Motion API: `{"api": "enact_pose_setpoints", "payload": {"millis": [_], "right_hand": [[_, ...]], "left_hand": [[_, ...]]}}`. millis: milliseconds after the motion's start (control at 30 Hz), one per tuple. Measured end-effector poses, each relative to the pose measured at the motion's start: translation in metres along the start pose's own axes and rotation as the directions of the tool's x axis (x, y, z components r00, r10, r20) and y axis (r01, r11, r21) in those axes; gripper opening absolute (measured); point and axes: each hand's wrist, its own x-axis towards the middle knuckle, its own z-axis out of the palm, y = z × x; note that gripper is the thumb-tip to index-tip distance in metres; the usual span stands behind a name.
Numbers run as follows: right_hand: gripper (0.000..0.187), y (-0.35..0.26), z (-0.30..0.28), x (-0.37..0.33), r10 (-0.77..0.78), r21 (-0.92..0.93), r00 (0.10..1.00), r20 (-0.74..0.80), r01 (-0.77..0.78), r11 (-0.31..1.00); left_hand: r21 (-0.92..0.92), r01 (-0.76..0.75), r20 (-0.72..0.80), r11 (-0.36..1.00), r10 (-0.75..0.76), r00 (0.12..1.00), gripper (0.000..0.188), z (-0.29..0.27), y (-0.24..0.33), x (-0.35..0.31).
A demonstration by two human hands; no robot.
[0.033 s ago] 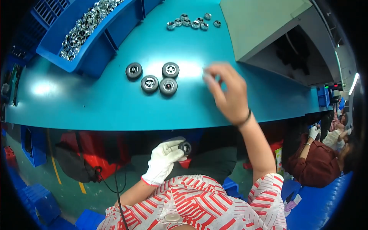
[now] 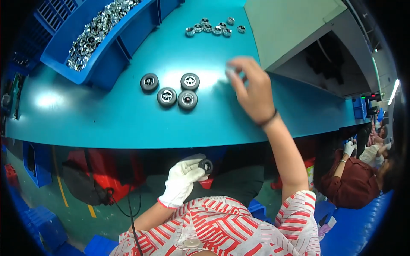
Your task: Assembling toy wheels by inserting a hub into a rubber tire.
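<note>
My left hand (image 2: 181, 179), in a white glove, is closed round a small black toy tyre (image 2: 207, 165) in front of the table edge. The tyre's open centre faces right. Bare and wearing a dark wristband, my right hand (image 2: 254, 87) hovers over the turquoise table with bent fingers. Its thumb and index tips come near each other but are blurred, so whether anything is between them is unclear. Left of it, several black wheels with chrome hubs lie flat on the table, among them a front one (image 2: 187, 100) and a leftmost one (image 2: 149, 82).
Chrome wheel hubs (image 2: 207, 28) lie in a loose group at the table's far side. A blue bin (image 2: 106, 64) full of similar hubs stands at the far left. A pale box-like housing (image 2: 294, 32) rises at the right. A co-worker (image 2: 352, 181) sits farther right.
My right hand has moved slightly up and left over the table. My left hand still holds the tyre, and the wheels lie where they were.
</note>
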Motion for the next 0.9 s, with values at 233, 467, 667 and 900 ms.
{"api": "enact_pose_setpoints", "payload": {"millis": [233,467,667,900], "right_hand": [[0.031,0.086,0.038,0.088,0.165,-0.33,0.982,-0.089,-0.185,0.926],[0.032,0.069,0.02,0.067,0.244,-0.312,0.97,0.002,-0.231,0.922],[0.013,-0.057,-0.044,-0.065,0.045,0.229,0.9,0.434,-0.159,0.96],[0.025,-0.062,-0.028,-0.177,0.198,0.306,0.801,0.566,-0.426,0.851]], "left_hand": [[-0.01,-0.026,-0.04,1.0,0.025,0.999,0.045,-0.005,-0.003,-0.002],[-0.032,-0.034,0.006,0.999,0.034,0.999,0.049,-0.003,0.001,0.0],[-0.133,-0.02,0.084,0.991,0.032,0.996,0.044,-0.002,0.009,-0.002],[-0.116,-0.094,0.111,0.989,0.107,0.988,0.047,0.015,-0.01,-0.008]]}}
